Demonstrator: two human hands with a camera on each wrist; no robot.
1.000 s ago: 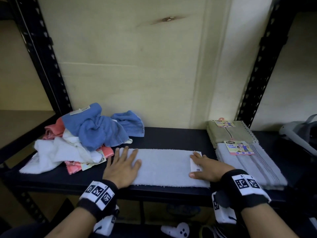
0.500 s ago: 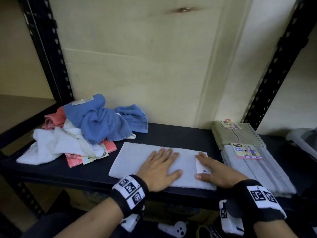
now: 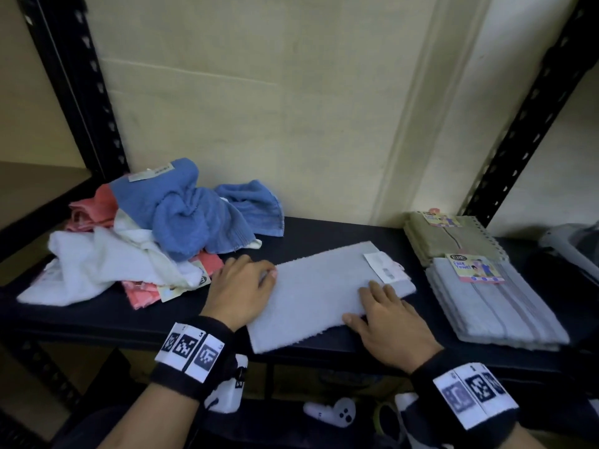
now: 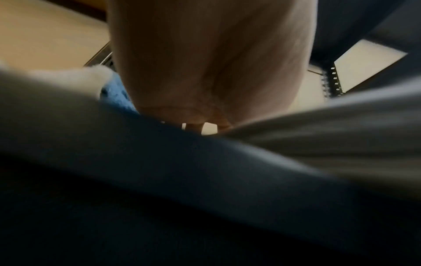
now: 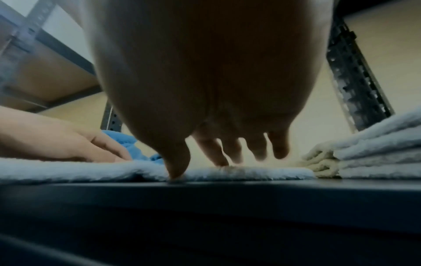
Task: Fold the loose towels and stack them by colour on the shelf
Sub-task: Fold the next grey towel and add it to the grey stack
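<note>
A pale grey towel [image 3: 324,293] lies folded and slightly skewed in the middle of the black shelf [image 3: 324,234], with a white tag at its far right corner. My left hand [image 3: 240,286] is at its left end, fingers curled over that edge. My right hand [image 3: 385,309] lies on its front right part with straight fingers, thumb at the front edge. In the right wrist view the fingertips [image 5: 218,158] touch the towel [image 5: 250,172], and the left hand [image 5: 68,144] rests at its far end. The left wrist view is mostly palm, with grey towel [image 4: 341,135] beside it.
A loose heap sits at the left: blue towels [image 3: 184,215] on top, white [image 3: 97,264] and pink [image 3: 94,205] beneath. At the right lie a folded grey stack [image 3: 492,306] and a beige one [image 3: 447,238] behind it. Black uprights [image 3: 518,124] frame the shelf.
My left hand slid from the towel's middle back to its left end and curled its fingers. The towel has turned, its right end now farther back. The right hand moved toward the front edge.
</note>
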